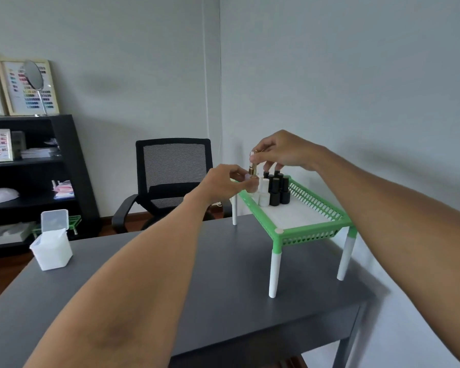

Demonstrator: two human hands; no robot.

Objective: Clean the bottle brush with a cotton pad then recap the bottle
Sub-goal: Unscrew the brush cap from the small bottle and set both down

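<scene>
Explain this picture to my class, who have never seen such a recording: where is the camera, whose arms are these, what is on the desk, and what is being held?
There is no machine here. The one picture comes from a wide-angle camera worn on a person's head, looking forward and down, so the two bare arms are the wearer's own. The left hand grips a small pale bottle, and the fingers of the right hand pinch its tall gold and clear cap from above. They work over a green plastic rack on white legs, which stands on the dark grey desk and carries small black and white bottles. At the desk's left stands an open white plastic box with a flip lid; its contents are not clear.
</scene>
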